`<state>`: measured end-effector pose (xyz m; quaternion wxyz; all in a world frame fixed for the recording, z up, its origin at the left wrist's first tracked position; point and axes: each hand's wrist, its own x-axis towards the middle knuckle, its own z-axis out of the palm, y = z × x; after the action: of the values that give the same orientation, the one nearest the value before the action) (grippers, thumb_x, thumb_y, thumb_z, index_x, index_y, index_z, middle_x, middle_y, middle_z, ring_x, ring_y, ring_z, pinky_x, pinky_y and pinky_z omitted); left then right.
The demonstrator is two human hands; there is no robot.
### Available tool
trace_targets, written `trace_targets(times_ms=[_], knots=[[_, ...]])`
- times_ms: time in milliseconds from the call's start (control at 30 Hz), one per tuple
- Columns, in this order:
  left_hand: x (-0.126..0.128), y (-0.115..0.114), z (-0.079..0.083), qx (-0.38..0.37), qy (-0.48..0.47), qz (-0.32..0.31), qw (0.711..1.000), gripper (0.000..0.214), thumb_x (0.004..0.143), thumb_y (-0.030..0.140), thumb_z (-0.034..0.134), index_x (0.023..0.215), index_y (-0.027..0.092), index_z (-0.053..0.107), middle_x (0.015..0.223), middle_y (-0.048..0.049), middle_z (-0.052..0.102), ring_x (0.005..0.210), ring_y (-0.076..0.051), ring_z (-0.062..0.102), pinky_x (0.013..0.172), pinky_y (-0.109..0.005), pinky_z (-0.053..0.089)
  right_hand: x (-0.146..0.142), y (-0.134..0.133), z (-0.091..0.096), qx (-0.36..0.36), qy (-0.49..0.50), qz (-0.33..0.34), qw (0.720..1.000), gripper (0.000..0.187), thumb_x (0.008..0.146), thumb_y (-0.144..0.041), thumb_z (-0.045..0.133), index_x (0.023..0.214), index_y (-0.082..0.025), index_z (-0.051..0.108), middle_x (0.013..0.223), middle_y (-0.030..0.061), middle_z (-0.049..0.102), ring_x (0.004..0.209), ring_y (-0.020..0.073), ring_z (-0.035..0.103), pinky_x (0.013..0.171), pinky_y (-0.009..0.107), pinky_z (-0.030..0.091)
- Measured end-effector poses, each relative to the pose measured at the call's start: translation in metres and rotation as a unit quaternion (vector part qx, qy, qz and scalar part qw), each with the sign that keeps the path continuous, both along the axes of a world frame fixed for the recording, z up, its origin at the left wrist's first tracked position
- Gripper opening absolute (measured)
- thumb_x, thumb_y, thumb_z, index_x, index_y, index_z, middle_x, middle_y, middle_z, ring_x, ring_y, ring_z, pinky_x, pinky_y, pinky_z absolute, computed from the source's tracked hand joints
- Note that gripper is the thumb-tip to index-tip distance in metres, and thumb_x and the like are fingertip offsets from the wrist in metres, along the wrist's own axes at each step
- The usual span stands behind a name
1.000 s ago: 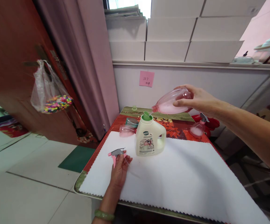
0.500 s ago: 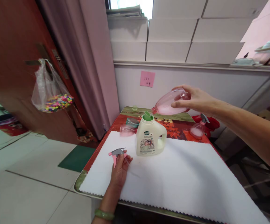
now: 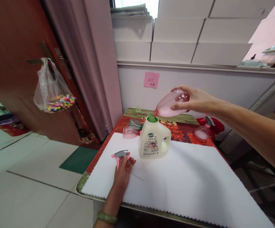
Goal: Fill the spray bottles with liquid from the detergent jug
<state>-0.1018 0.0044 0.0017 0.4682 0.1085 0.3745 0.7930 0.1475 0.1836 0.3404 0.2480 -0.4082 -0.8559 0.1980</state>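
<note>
Two hands at work over this tabletop (image 3: 118, 125), and look at the right hand (image 3: 191, 99): its fingers are wrapped around the base end of a pink bottle (image 3: 168, 105), tilted neck-down and to the left. That neck is right at the green spout (image 3: 152, 118) of the cream jug (image 3: 151, 141) (touching or just shy of it, I can't tell from here). The jug stands upright near the far edge of the white cloth (image 3: 182, 183), handle to the right.

Down on the left, the left hand (image 3: 123, 172) has its fingers closed on a grey-and-pink spray head (image 3: 120, 154), above the cloth, nozzle pointing left; that forearm crosses the near edge, with a green bangle (image 3: 106, 217) out beyond it. Behind the jug's left side lie a clear pink bottle (image 3: 130, 132) and a teal one (image 3: 134, 123), close together. A spray bottle (image 3: 202, 132) stands upright by the far right edge. Between jug and near right edge, a broad, shadowed sweep of cloth offers plenty of room!
</note>
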Motion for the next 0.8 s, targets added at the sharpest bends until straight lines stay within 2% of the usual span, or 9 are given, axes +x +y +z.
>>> trace_targets(times_ms=[200,367,800], knots=[[-0.001,0.000,-0.002,0.003,0.000,0.000,1.000,0.039,0.075,0.041,0.087,0.104,0.018,0.074,0.085,-0.0021,0.068,0.082,-0.015,0.068,0.088,-0.037,0.058,-0.009,0.000,0.004,0.032,-0.043,0.006,0.999,0.082,0.065,-0.055,0.082,0.140,-0.029,0.060,0.110,0.0094,0.073,0.085,0.0283,0.070,0.076,0.045,0.059],[-0.001,0.001,-0.002,0.002,0.003,-0.002,1.000,0.039,0.075,0.043,0.087,0.103,0.018,0.074,0.084,-0.0021,0.068,0.082,-0.015,0.067,0.088,-0.036,0.059,-0.014,0.005,0.011,0.067,-0.069,0.026,0.995,0.076,0.066,-0.051,0.080,0.137,-0.031,0.063,0.106,0.0072,0.074,0.092,0.0314,0.069,0.082,0.047,0.056],[-0.002,0.002,-0.003,-0.004,0.009,0.003,1.000,0.040,0.075,0.045,0.087,0.103,0.019,0.075,0.083,-0.0024,0.068,0.081,-0.015,0.067,0.086,-0.036,0.059,-0.031,0.002,0.031,0.125,-0.125,0.048,0.983,0.076,0.064,-0.048,0.081,0.136,-0.030,0.063,0.098,0.0058,0.071,0.094,0.0338,0.067,0.082,0.045,0.050]])
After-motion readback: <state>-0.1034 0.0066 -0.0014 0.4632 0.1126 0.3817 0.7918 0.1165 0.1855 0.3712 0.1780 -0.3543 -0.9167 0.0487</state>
